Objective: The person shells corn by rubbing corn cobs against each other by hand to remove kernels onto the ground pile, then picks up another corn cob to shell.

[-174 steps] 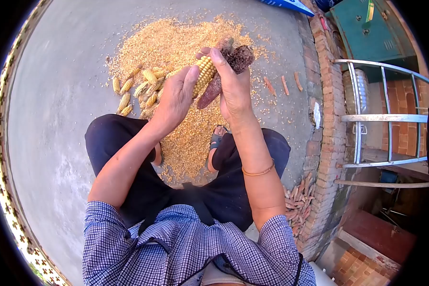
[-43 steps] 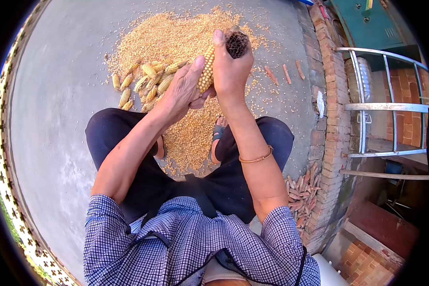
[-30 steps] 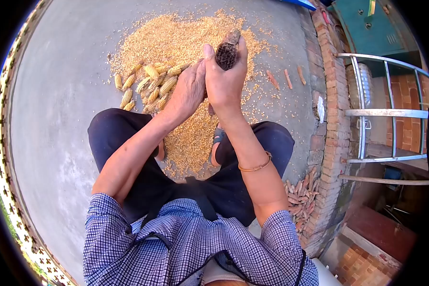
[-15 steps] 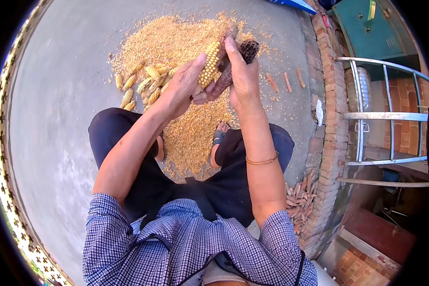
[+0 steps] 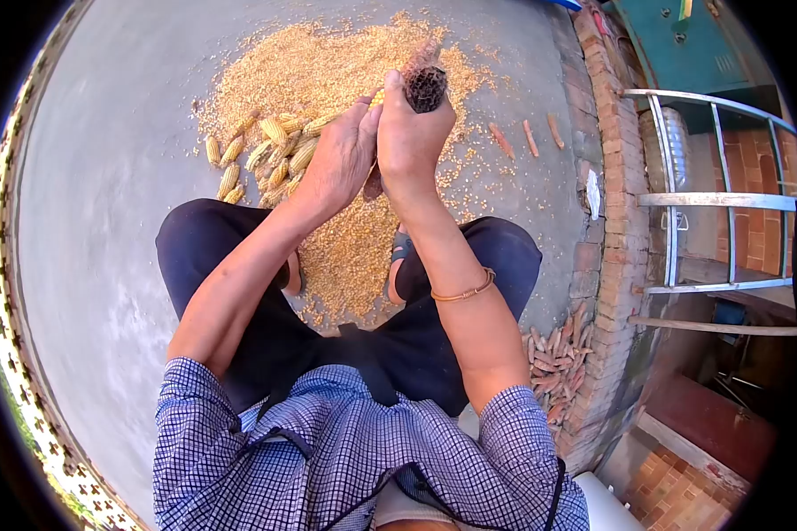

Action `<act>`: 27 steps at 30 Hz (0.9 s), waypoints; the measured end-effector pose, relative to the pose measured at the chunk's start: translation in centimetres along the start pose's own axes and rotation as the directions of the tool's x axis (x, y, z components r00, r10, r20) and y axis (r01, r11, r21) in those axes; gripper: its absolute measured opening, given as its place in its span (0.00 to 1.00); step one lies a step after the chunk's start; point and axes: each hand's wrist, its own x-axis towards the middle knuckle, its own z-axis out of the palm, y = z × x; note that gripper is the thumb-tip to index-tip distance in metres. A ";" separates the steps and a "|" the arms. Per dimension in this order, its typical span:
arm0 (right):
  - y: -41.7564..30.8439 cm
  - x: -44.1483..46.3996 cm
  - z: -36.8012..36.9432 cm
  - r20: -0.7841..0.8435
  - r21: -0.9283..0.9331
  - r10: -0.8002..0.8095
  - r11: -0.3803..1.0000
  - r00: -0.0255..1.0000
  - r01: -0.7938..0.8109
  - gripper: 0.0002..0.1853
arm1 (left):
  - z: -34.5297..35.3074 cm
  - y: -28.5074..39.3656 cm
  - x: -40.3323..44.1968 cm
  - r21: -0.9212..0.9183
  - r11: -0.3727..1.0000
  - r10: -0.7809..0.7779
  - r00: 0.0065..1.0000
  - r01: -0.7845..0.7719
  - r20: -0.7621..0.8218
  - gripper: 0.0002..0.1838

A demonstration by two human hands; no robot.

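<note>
My left hand (image 5: 338, 157) is closed around an ear of corn (image 5: 377, 99), of which only a small yellow strip shows between the hands. Pressed against it, my right hand (image 5: 412, 146) grips a brownish, cob-like piece (image 5: 426, 88) with a black, pitted end sticking out above the thumb. A paler pinkish part rises behind that dark end. Below the hands, a bit of reddish-brown material (image 5: 373, 184) shows. Most of what lies between the palms is hidden. Beyond them spreads a heap of loose corn kernels (image 5: 283, 75), with several ears of corn (image 5: 279, 150) at its left.
Three bare cobs (image 5: 530, 139) lie on the grey concrete floor (image 5: 106, 221) to the right. A pile of bare cobs (image 5: 558, 363) rests by my right knee, against a low brick edge (image 5: 618, 221). A metal rail (image 5: 717, 202) stands beyond it.
Both hands have come closer together, the right one shifting left and turning. The yellow ear, plainly visible before, is now mostly covered, and the black pitted end faces me.
</note>
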 end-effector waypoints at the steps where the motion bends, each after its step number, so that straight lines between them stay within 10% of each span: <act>1: -0.1 0.2 -0.1 -0.008 0.002 -0.060 0.998 0.998 0.060 0.12 | -0.4 0.3 0.0 -0.117 0.984 -0.131 0.989 0.137 0.063 0.26; 3: -0.3 0.1 -0.2 -0.026 0.001 -0.171 0.985 0.985 0.171 0.12 | -1.4 1.7 -0.8 -0.309 0.852 -0.363 0.902 0.422 0.232 0.27; 11: -2.3 0.8 -1.7 0.350 0.238 0.120 0.948 0.929 -0.212 0.18 | -3.2 1.9 0.1 -0.520 0.766 -0.279 0.924 0.378 0.261 0.25; 16: -2.2 0.1 -1.2 0.366 0.362 0.122 0.895 0.923 -0.262 0.16 | -2.5 0.4 0.1 0.325 0.944 0.101 0.988 -0.059 -0.114 0.28; 24: -0.9 -0.9 0.0 -0.013 0.000 -0.029 1.000 0.999 0.029 0.13 | -0.5 0.7 -0.3 0.185 0.977 0.107 0.994 -0.102 -0.020 0.29; 27: -0.7 -0.3 0.0 0.073 0.069 -0.109 0.992 0.991 0.104 0.14 | -1.6 2.3 -0.7 -0.224 0.900 -0.352 0.927 0.374 0.131 0.23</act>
